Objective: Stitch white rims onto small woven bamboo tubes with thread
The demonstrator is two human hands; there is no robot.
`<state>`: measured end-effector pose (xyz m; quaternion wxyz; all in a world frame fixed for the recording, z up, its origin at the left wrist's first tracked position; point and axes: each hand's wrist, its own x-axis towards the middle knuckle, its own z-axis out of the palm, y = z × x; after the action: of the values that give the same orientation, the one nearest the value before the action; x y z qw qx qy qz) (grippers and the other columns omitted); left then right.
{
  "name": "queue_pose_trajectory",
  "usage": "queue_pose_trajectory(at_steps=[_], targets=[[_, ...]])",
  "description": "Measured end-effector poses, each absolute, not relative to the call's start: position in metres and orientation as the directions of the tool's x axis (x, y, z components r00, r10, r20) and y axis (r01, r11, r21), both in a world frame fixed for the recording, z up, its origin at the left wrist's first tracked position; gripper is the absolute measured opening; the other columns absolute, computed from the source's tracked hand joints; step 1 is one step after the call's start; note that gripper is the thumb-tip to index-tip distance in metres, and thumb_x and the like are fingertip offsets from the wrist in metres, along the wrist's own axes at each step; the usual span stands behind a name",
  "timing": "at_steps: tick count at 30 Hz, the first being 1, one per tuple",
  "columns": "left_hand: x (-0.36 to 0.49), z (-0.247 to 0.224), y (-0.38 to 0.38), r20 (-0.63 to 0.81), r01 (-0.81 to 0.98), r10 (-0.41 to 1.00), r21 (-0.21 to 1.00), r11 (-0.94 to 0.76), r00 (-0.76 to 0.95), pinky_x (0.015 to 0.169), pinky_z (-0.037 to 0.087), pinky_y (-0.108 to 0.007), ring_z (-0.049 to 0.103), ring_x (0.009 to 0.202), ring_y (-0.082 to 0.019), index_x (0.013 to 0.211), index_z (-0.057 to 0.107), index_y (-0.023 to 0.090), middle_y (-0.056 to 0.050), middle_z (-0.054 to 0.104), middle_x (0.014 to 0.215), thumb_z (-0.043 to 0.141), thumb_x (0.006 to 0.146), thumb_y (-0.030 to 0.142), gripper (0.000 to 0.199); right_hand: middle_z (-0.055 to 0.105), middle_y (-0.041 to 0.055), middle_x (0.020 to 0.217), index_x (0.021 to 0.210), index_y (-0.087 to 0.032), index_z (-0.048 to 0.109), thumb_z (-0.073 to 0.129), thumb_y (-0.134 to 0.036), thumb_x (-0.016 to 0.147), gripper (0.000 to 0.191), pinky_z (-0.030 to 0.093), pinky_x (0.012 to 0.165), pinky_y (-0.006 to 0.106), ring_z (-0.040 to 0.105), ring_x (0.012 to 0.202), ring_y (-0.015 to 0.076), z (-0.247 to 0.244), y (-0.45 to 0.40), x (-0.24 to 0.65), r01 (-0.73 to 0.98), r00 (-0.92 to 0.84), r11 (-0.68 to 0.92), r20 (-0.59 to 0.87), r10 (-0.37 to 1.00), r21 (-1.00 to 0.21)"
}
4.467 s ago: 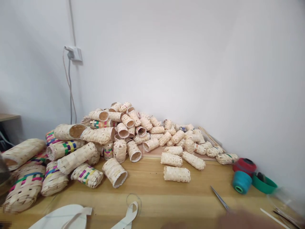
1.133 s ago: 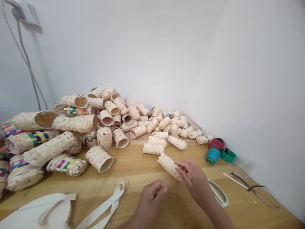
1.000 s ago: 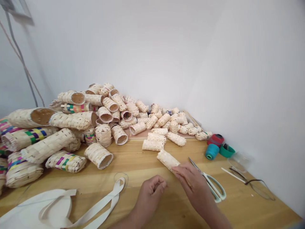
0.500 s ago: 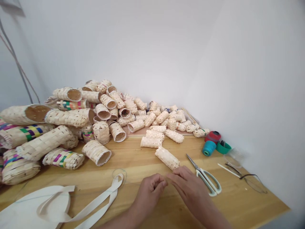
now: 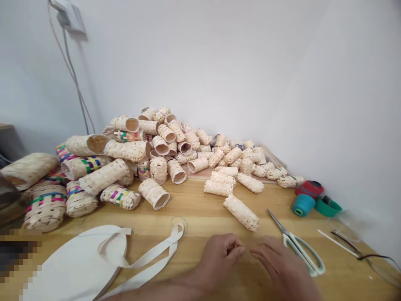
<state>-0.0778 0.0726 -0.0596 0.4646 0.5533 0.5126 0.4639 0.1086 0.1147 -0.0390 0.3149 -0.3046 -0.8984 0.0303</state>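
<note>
Both hands have drawn back from the pale woven-strip tube (image 5: 241, 213) since the earlier frames, when the right hand's fingers lay against it. Neither hand touches it now. Tube lies on its side on the honey-coloured wooden table (image 5: 194, 213), running diagonally, lower end toward the right.

Left hand (image 5: 219, 259), below and left of the tube: fingers curled, pressed together against the thumb in a small pinch. Nothing shows in the pinch; a fine thread would be too small to tell. Right hand (image 5: 278, 263), below and right of the tube: fingers loosely spread and slightly curved, tips pointing toward the left hand, just apart from it.

Right of the tube: steel scissors with pale green loop handles (image 5: 296, 246), blades aimed up and left, handles just beside the right hand. Farther right of the tube: teal thread spool (image 5: 303, 205), red thread spool (image 5: 309, 189), shallow green bowl (image 5: 327, 207).

Behind the tube: large heap of cream woven tubes and colour-banded woven pouches (image 5: 163, 154), banked against the wall. Left of the tube, nearer the table edge: flat white oval sheet (image 5: 75, 263) with a white fabric strap (image 5: 140, 261) looped from it.
</note>
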Motion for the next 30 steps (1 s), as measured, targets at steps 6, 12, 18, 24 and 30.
queue_pose_trajectory(at_steps=[6,12,18,24,30], targets=[[-0.078,-0.055,0.070,0.059,0.117,0.997,0.991,-0.065,0.052,0.052,0.027,-0.022,0.036,0.055,-0.011,0.069,0.064,0.014,0.004,0.043,0.056,0.053,0.079,0.028,0.020,0.060,0.0003,0.064,0.071,-0.024,0.065,0.051,-0.045,0.091,0.032,0.051,0.055,0.026,0.060,0.059,0.0180,-0.054,0.100,0.109,0.410,-0.443,0.337,0.138,0.886,-0.848],[-0.078,-0.055,0.063,0.162,0.104,0.964,0.977,-0.187,0.211,0.056,0.031,-0.023,0.041,0.058,-0.012,0.070,0.068,0.015,0.002,0.052,0.060,0.051,0.083,0.031,0.026,0.061,0.0012,0.061,0.069,-0.021,0.068,0.064,-0.049,0.080,0.031,0.053,0.052,0.025,0.060,0.056,0.0174,-0.054,0.101,0.086,0.142,-0.220,0.226,0.192,0.956,-0.964],[-0.080,-0.061,0.063,0.279,0.061,0.925,0.951,-0.304,0.258,0.058,0.035,-0.024,0.043,0.058,-0.013,0.065,0.061,0.016,0.001,0.048,0.059,0.049,0.085,0.036,0.031,0.071,0.0035,0.082,0.095,-0.024,0.073,0.057,-0.024,0.088,0.017,0.057,0.062,0.020,0.069,0.071,0.0164,-0.043,0.106,0.095,0.403,-0.470,0.826,0.686,0.556,-0.394],[-0.081,-0.053,0.061,0.185,0.132,0.973,0.970,-0.203,0.136,0.058,0.035,-0.025,0.045,0.060,-0.014,0.064,0.057,0.017,0.001,0.050,0.059,0.048,0.085,0.036,0.030,0.067,0.0025,0.075,0.086,-0.023,0.066,0.043,-0.028,0.098,0.026,0.054,0.059,0.024,0.065,0.066,0.0158,-0.049,0.097,0.097,0.501,-0.549,0.838,0.670,0.500,-0.214],[-0.083,-0.048,0.059,0.197,0.154,0.974,0.965,-0.214,0.115,0.057,0.033,-0.025,0.045,0.061,-0.015,0.065,0.055,0.018,0.001,0.050,0.060,0.046,0.088,0.039,0.033,0.054,-0.0003,0.062,0.068,-0.021,0.051,0.043,-0.030,0.099,0.034,0.043,0.052,0.025,0.056,0.058,0.0150,-0.052,0.088,0.087,0.582,-0.486,0.782,0.676,0.554,-0.222]])
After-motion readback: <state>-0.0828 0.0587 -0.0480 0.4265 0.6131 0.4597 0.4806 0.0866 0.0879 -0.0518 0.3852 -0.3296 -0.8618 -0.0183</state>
